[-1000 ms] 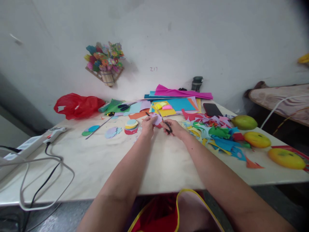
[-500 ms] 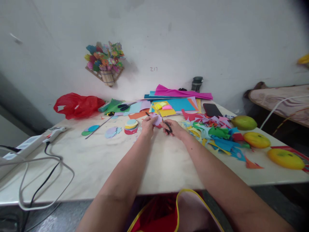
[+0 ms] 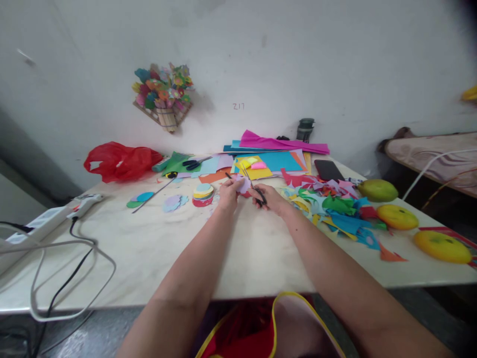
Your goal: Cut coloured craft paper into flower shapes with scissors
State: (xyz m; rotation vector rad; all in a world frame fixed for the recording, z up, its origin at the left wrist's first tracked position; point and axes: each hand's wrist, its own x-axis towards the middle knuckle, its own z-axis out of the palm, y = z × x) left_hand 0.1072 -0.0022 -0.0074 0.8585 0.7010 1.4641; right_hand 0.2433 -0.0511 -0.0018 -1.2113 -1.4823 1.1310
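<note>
My left hand (image 3: 228, 193) is closed on a small piece of lilac paper (image 3: 244, 185), pinched between thumb and fingers. A dark thin stick-like thing (image 3: 228, 175) shows just above that hand; I cannot tell whether it is held too. In my right hand (image 3: 269, 196) are black-handled scissors (image 3: 260, 193), their blades pointing up and left at the lilac paper's right edge. Left of my hands stand a stack of round paper discs (image 3: 203, 195), yellow, blue and red, and some scalloped lilac and blue paper shapes (image 3: 174, 203).
Paper scraps (image 3: 335, 204) heap on the right, beside mangoes (image 3: 398, 217) and a phone (image 3: 328, 170). Coloured sheets (image 3: 279, 161) lie at the back. A second pair of scissors (image 3: 192, 164) and a red plastic bag (image 3: 122, 161) are back left. A power strip (image 3: 44, 223) with cables occupies the left.
Both hands stay nearly in place with the paper and scissors. The whole view has shifted very slightly; nothing else has visibly moved.
</note>
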